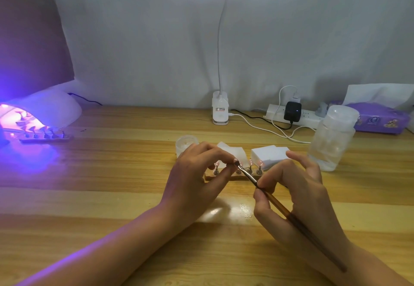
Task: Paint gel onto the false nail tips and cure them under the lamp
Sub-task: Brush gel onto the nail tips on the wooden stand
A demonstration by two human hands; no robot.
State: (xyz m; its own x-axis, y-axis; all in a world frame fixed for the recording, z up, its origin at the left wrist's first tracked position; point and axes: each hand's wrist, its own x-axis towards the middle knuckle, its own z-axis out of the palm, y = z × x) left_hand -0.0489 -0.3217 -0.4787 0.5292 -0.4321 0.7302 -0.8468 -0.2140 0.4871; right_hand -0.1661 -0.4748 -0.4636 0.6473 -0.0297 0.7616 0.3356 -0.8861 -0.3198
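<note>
- Both forearms come in from the near edge of the table (112, 196) and converge on the nail stand (240, 177).
- Right hand (298, 198), just near-right of the stand: thumb and forefinger pinch the brush (272, 199) low on its handle, the other fingers fan out loosely, and the little finger is raised.
- The brush runs diagonally from the right wrist up-left, with its bristle end at the stand's middle.
- Left hand (197, 173), just left of the stand: fingers curled, thumb and forefinger pinching a nail tip (236, 162) at the stand's middle. The brush end touches this tip.
- The stand is a wooden strip lying crosswise, its left end partly hidden by the left thumb. The other tips (259, 163) stand upright on pegs.
- Just behind the stand: white pads (268, 151).
- Behind-left of the stand: a frosted jar (186, 143).
- Right of the stand: a clear bottle (333, 138), upright.
- Well behind the stand, at the wall: desk lamp (220, 111), lit.
- Behind-right of the stand: power strip (309, 117) and purple tissue box (380, 117).
- Far left of the stand: curing lamp (44, 111) glowing violet, with a second stand (47, 137) of tips half under its opening.
</note>
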